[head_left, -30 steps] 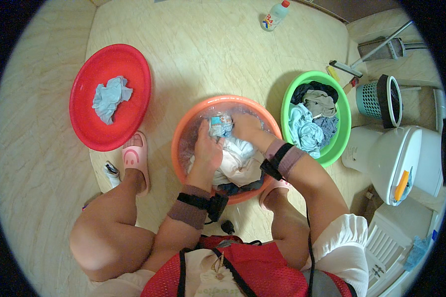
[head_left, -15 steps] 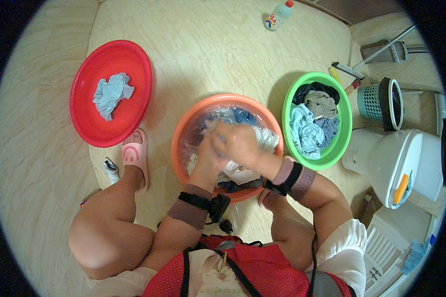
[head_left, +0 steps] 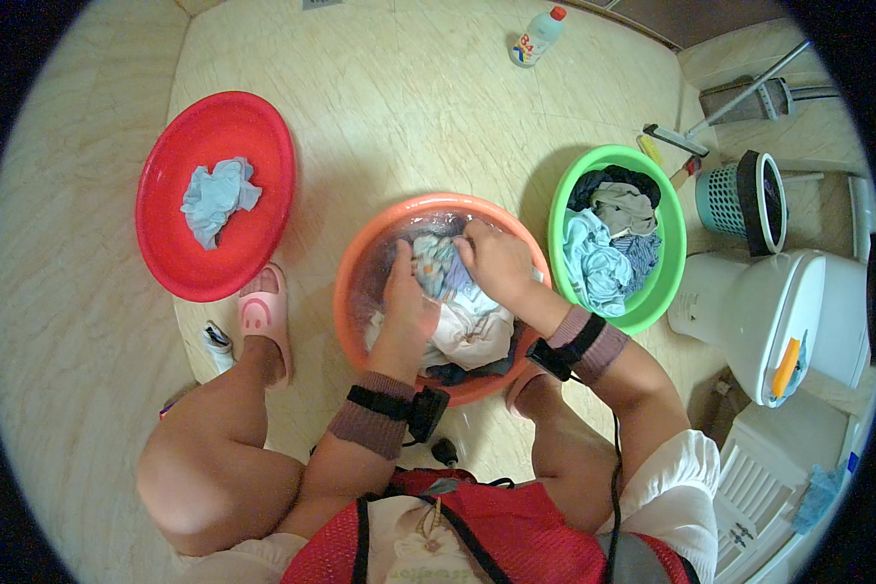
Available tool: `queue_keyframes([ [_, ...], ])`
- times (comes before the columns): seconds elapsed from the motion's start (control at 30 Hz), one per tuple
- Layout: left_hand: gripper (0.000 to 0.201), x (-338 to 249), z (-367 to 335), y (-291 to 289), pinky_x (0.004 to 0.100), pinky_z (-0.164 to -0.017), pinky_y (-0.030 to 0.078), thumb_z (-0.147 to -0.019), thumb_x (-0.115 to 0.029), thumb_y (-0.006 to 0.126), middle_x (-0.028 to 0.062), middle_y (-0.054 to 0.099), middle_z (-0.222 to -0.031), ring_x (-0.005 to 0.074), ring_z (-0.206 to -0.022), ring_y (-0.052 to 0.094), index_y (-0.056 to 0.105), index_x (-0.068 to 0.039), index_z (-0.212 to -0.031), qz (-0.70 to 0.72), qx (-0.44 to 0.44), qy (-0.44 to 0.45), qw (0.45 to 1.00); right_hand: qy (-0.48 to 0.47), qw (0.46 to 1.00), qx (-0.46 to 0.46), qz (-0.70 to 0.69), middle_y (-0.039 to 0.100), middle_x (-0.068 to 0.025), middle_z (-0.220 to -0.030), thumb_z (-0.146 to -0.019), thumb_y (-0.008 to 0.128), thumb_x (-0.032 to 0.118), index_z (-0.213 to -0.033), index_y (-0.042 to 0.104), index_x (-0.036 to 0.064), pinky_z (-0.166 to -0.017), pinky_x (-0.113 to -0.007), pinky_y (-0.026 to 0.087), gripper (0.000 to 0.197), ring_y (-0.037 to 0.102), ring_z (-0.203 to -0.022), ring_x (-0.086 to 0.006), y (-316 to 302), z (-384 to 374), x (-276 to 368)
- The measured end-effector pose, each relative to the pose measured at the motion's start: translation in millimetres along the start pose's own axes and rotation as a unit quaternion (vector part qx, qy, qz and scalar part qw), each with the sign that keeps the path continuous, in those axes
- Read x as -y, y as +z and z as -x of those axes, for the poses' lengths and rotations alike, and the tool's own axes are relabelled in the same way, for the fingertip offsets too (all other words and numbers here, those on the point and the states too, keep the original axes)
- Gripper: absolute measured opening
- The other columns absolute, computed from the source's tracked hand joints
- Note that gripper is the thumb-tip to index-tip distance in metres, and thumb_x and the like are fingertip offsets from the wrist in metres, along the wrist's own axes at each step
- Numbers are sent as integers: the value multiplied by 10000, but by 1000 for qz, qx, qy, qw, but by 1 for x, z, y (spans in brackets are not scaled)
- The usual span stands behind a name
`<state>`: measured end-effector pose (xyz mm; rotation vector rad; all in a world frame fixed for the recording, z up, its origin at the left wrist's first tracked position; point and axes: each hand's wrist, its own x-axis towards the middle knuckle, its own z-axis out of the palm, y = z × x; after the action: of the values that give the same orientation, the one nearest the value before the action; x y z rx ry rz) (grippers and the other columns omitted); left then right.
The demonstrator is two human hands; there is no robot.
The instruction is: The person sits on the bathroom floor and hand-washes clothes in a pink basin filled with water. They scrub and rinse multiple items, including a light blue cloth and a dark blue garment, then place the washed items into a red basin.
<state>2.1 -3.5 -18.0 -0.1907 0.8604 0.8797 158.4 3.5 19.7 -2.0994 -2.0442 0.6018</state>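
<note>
An orange basin (head_left: 350, 355) full of water and wet laundry stands between my feet. In it my left hand (head_left: 406, 300) and my right hand (head_left: 499, 263) grip a pale patterned cloth (head_left: 434, 261) from either side, a short gap apart. The fingertips of my left hand are partly hidden by the cloth and water. White cloth (head_left: 472, 331) bunches below my hands, with dark cloth (head_left: 477, 370) along the basin's near side. Suds and clear water show at the left of the basin.
A red basin (head_left: 263, 127) holding a light-blue cloth (head_left: 219, 200) lies at the left. At the right stands a green basin (head_left: 672, 268) of clothes, near a teal wastebasket (head_left: 720, 200) and a toilet (head_left: 730, 302). A red-capped bottle (head_left: 537, 39) stands at the far side.
My hands, pressed together and blurred over the basin before, have parted to left and right. The patterned cloth now shows between them. The whole view has shifted slightly.
</note>
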Motion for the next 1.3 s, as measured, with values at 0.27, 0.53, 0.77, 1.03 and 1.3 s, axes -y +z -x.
queue_keyframes([
  [0.27,435,-2,-2,-17,398,-1086,327,-1017,-395,521,9,554,-1338,183,-1231,503,488,-168,-1387,-122,11,100,987,-96,972,129,171,684,-184,-942,-946,480,194,-1168,614,129,-705,-440,535,267,697,-860,-299,35,24,-5],
  [0.53,405,-16,13,20,418,-1050,413,-1018,-379,505,59,570,-1338,222,-1246,513,532,-127,-1334,-34,-10,59,998,84,976,80,-183,708,-211,-911,-785,704,256,-1133,607,122,-747,-492,556,385,695,-830,-400,16,-7,15],
  [0.77,346,-9,49,19,357,-945,499,-1040,-348,436,64,628,-1189,194,-1092,598,590,-111,-1240,-46,40,69,996,-157,963,70,-206,686,-154,-803,-802,658,244,-1040,590,104,-616,-501,538,285,652,-646,-381,-23,51,87],
  [1.03,346,12,19,2,393,-881,524,-1036,-379,431,74,629,-1176,220,-1047,614,586,-138,-1232,21,5,-53,998,-71,986,-21,-150,672,-150,-809,-821,645,171,-997,650,113,-616,-460,537,185,674,-741,-357,-31,17,62],
  [1.3,376,3,16,12,448,-1044,452,-1027,-372,478,70,649,-1213,239,-1138,610,559,-96,-1269,9,6,-41,999,-90,993,-53,-57,659,-129,-720,-847,634,203,-978,599,68,-554,-451,538,192,669,-651,-331,-11,3,24],
])
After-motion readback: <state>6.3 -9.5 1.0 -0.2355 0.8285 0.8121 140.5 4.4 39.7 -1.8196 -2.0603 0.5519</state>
